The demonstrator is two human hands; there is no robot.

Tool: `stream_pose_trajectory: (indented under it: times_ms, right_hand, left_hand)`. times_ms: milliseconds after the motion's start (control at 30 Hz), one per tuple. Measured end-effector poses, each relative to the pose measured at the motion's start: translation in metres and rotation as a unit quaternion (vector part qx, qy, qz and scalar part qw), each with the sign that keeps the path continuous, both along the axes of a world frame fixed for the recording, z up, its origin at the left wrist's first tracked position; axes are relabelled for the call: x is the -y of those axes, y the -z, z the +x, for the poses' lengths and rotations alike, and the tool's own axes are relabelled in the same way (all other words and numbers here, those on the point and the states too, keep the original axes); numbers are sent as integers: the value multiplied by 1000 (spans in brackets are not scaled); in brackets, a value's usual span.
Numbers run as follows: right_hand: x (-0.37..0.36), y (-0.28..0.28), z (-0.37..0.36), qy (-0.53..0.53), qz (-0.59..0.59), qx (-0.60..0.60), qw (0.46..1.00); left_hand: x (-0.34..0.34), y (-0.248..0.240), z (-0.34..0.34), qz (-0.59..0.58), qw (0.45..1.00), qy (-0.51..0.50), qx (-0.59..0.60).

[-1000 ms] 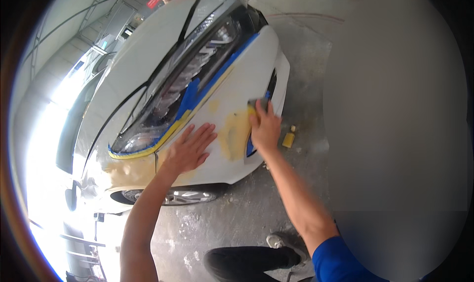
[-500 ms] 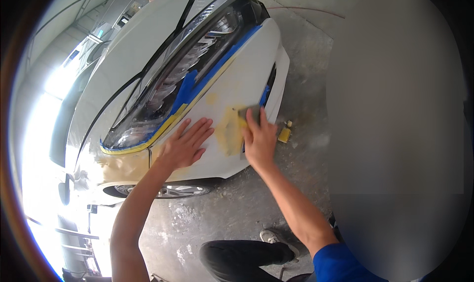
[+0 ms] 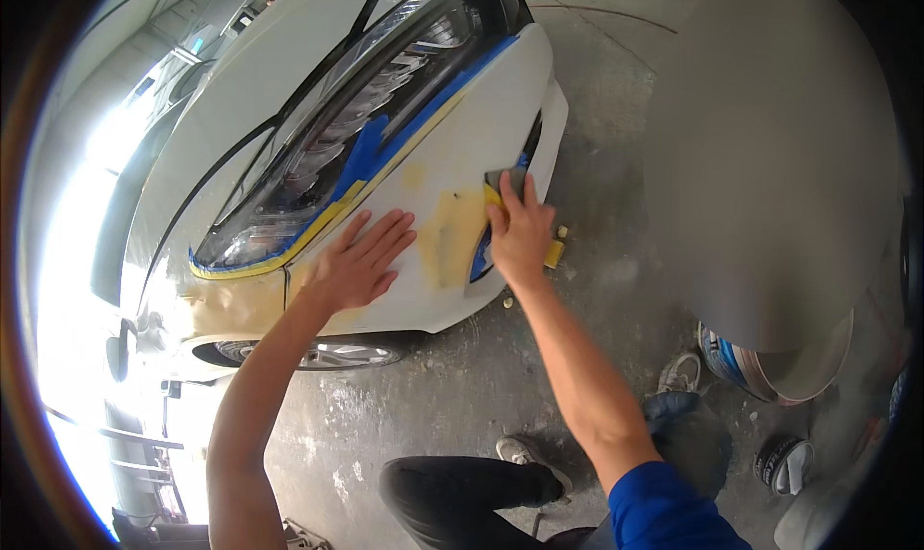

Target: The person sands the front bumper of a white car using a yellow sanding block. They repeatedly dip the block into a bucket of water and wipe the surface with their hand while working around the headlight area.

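1. A small sanding block [image 3: 502,181] — grey on its far face, yellow along the near edge — is pressed flat against the white bumper [image 3: 481,107] of a car, at the right end of a yellowish filler patch [image 3: 452,237].
2. The block is held by the right hand [image 3: 520,237]; the fingers are closed down over it and point toward the far side, so only the far end of the block is seen past the fingertips.
3. The block lies directly under and just beyond these fingers, well apart from the other hand. Its long axis cannot be told surely, since most of it is covered; the visible end points up the panel toward the blue masking tape [image 3: 371,155].
4. The left hand [image 3: 358,261] is laid flat on the bumper to the left of the patch, fingers spread and straight, gripping nothing — it only rests on the panel.
5. The right hand is clearly the nearer one to the block; the filler patch lies between the two hands.
6. Above the tape, the dark headlight [image 3: 337,141] is bordered with blue and yellow strips.
7. On the concrete floor [image 3: 462,386], a small yellow piece [image 3: 553,254] lies just right of the right hand, and a round tin [image 3: 782,461] stands near, at the right.
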State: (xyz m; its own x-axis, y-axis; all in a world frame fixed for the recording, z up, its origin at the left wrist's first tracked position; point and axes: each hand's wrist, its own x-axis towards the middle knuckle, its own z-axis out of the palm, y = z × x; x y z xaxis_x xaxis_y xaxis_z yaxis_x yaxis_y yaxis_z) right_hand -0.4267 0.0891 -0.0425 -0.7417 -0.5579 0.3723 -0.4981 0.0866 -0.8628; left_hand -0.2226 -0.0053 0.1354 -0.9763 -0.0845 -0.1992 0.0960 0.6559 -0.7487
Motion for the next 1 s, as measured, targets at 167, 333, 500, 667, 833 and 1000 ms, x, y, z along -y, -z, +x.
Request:
stream_pose_trajectory:
  times_ms: [167,333,500,667,833,1000]
  right_hand:
    - [-10,19,31,9,-22,-36,999]
    - [11,1,-42,53,32,70,996]
    - [-14,24,39,-7,-63,10,998]
    - [-10,19,30,-1,-97,-13,995]
    - [-4,-5,24,23,-55,-5,998]
    - [6,-12,19,27,-64,-3,998]
  left_hand:
    - [2,0,6,44,999,-17,-8]
    - [2,-7,5,15,1000,-17,3]
    - [2,0,5,13,1000,-21,5]
    - [-2,-3,3,8,1000,-20,6]
    - [-2,-2,4,8,1000,-3,-5]
    - [3,-2,2,4,1000,-26,2]
